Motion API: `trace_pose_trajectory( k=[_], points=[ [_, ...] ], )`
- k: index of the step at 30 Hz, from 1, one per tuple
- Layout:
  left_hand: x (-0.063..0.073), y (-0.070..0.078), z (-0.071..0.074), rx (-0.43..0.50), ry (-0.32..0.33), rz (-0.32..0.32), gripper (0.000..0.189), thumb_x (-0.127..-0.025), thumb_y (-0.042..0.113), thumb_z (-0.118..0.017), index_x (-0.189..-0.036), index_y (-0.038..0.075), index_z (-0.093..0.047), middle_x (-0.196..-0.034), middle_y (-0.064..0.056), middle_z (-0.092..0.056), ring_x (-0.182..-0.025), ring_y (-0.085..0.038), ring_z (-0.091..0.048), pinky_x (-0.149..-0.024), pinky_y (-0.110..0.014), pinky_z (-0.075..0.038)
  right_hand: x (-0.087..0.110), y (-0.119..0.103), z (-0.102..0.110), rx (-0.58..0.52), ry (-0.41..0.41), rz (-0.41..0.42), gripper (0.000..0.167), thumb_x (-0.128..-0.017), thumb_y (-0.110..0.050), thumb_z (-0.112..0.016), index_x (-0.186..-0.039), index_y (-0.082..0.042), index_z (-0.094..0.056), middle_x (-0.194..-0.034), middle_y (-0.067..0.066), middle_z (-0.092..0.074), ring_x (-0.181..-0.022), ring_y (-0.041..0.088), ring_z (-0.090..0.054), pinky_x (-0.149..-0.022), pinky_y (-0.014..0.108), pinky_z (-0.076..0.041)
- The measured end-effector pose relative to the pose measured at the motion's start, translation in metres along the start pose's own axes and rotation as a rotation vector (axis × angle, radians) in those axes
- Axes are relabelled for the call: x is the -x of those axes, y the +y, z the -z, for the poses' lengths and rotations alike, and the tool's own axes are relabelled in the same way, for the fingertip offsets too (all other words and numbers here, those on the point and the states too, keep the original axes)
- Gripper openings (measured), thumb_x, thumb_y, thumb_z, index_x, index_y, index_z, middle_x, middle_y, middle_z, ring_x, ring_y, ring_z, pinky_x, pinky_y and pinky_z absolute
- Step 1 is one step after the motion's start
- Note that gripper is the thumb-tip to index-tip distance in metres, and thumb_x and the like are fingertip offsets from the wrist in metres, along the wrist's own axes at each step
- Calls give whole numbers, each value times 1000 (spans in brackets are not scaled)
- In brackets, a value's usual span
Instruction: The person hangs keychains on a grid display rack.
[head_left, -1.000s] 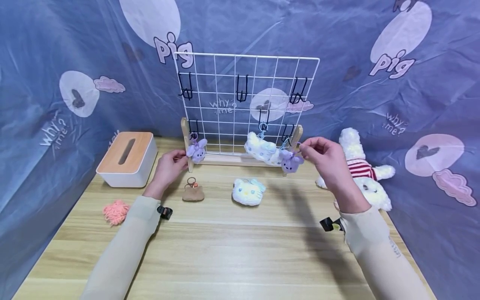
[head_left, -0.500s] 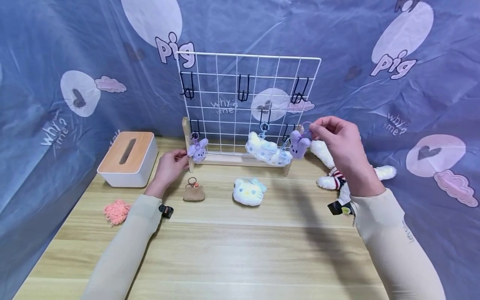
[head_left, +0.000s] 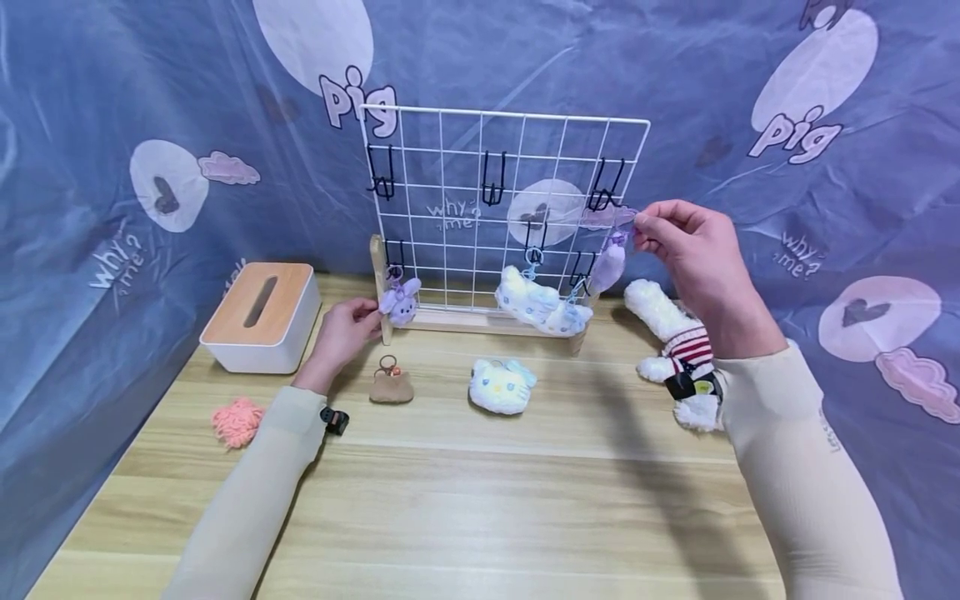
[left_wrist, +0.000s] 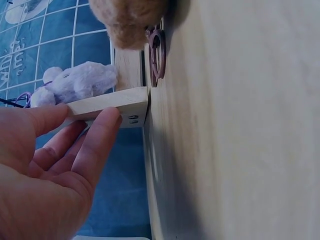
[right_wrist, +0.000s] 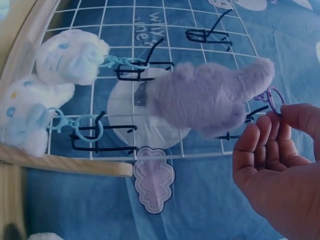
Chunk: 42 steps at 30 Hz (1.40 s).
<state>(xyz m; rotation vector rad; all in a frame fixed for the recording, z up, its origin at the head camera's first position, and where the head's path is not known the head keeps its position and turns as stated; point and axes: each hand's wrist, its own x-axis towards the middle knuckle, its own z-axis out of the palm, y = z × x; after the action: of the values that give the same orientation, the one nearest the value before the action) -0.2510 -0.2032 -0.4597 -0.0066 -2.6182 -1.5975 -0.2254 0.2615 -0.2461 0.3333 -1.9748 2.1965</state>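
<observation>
One table [head_left: 480, 508]: pale wood, grain running side to side, a soft sheen across the middle.
Room: blue printed cloth [head_left: 697, 92] behind and on both sides, with "pig" and "why me?" lettered over it.
Grid: a white wire panel [head_left: 504, 113] standing at the back, black hooks [head_left: 492, 193] on it.
Tabletop left: a white box [head_left: 251, 358], wood-topped, and a fluffy pink piece [head_left: 237, 422] nearer the camera.
Tabletop centre: here's a brown plush charm [head_left: 392, 388] and, well apart to its right, a white cat plush [head_left: 501, 387].
Tabletop right: a white doll [head_left: 688, 346] in a striped top, partly hidden.
Hanging: a purple plush [head_left: 402, 304] low on the left, two white plushes [head_left: 528, 300] together low on the right.
Left hand [head_left: 347, 333]: reaching out low, thumb and fingers pinching the panel's left wooden post [head_left: 377, 254].
Right hand [head_left: 701, 254]: up higher, just off the panel's right edge, thumb and fingertip pinching a purple ring [right_wrist: 282, 99].
Second purple plush [right_wrist: 205, 97]: dangling from that ring! Whether the ring touches a hook, can't tell.
</observation>
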Motion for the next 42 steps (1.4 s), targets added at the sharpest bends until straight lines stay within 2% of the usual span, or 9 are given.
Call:
trace_pose_trajectory(
  k=[7, 19, 26, 36, 42],
  points=[
    [1, 1, -1, 0, 3, -8, 34, -113, 13, -65, -137, -11, -70, -130, -33, -76, -110, -42, -81, -88, -28, -72, -11, -3, -1, -51, -18, 2, 11, -103, 4, -75, -93, 0, -78, -82, 4, -76, -72, 12, -71, -69, 19, -64],
    [3, 1, 1, 9, 0, 3, 35, -113, 13, -65, -138, -11, -68, -130, -34, -75, -112, -44, -80, -95, -37, -72, -30, 2, -6, 31, -8, -54, 16, -105, 1, -74, -91, -4, -79, -84, 0, -78, -72, 9, -71, -69, 17, -65],
    [2, 1, 0, 2, -7, -7, 35, -113, 12, -65, -138, -11, -69, -129, -33, -75, -109, -39, -80, -90, -30, -72, -34, 6, -6, 60, 17, -68, 16, -106, -3, -74, -90, -6, -79, -84, 0, -77, -73, 9, -70, -70, 17, -64],
    [1, 0, 0, 5, -14, -2, 37, -113, 11, -65, -141, -12, -67, -127, -34, -74, -111, -44, -79, -90, -29, -72, -40, 9, -5, 67, 31, -73, 14, -105, -4, -75, -92, -6, -79, -84, 0, -76, -74, 10, -69, -70, 17, -64],
    [0, 0, 0, 12, -16, 10, 39, -112, 10, -66, -144, -12, -66, -134, -34, -73, -116, -45, -78, -92, -29, -71, -40, 12, -7, 66, 30, -70, 17, -106, -2, -72, -91, -6, -78, -82, 0, -74, -72, 10, -69, -69, 17, -64]
  ],
)
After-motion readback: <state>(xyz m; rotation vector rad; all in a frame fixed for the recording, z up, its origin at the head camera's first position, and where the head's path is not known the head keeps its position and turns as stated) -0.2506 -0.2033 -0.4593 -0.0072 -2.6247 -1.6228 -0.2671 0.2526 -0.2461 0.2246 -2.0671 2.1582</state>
